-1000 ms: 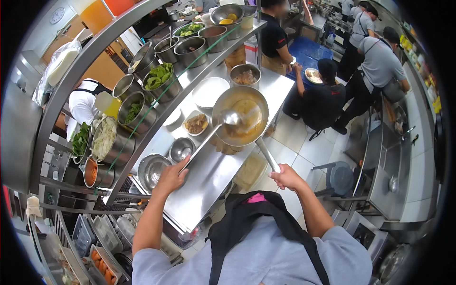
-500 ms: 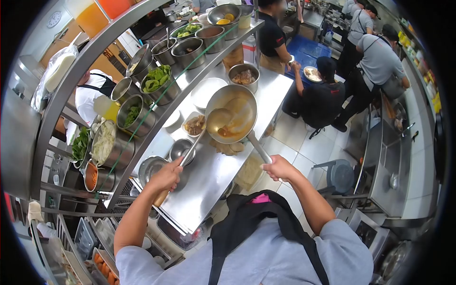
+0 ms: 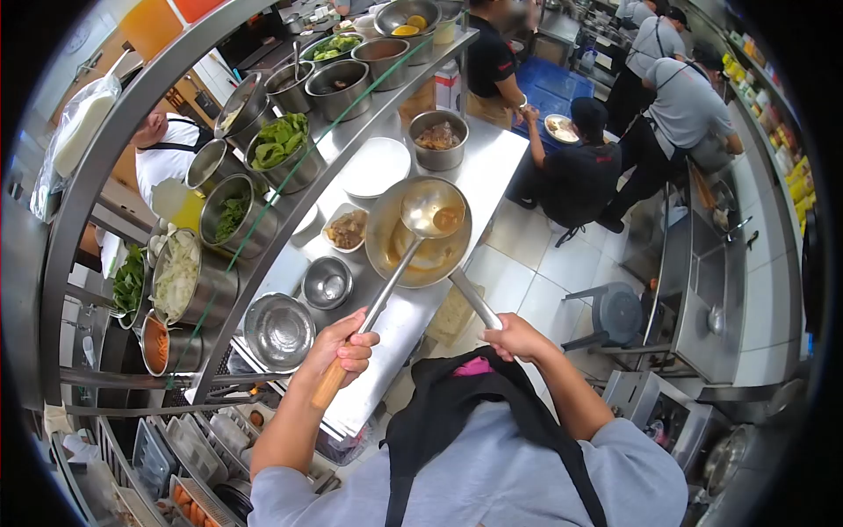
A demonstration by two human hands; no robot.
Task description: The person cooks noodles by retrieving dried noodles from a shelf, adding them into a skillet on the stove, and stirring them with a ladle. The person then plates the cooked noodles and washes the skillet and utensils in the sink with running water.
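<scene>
My left hand (image 3: 344,351) is closed round the wooden-handled ladle (image 3: 395,272). The ladle's round bowl lies over the inside of a metal pan (image 3: 380,241), with a little brown sauce in it. Brown sauce also coats the pan's inner surface. My right hand (image 3: 518,336) grips the end of the pan's handle, holding the pan tilted above the steel counter (image 3: 386,329). Just left of the pan is a small white bowl of brown food (image 3: 347,228). Behind it are a stack of white plates (image 3: 378,167) and a metal pot of meat (image 3: 438,140).
Two empty metal bowls (image 3: 279,332) sit on the counter's left. A raised shelf (image 3: 338,167) carries several vegetable pots. One person in black (image 3: 580,171) is low beside a blue surface; several people stand beyond. A grey stool (image 3: 616,314) stands on the right.
The ladle has risen toward the pan's far side, its bowl now turned differently. The pan has shifted slightly. The whole view has moved, and the person at the left shows more of their head.
</scene>
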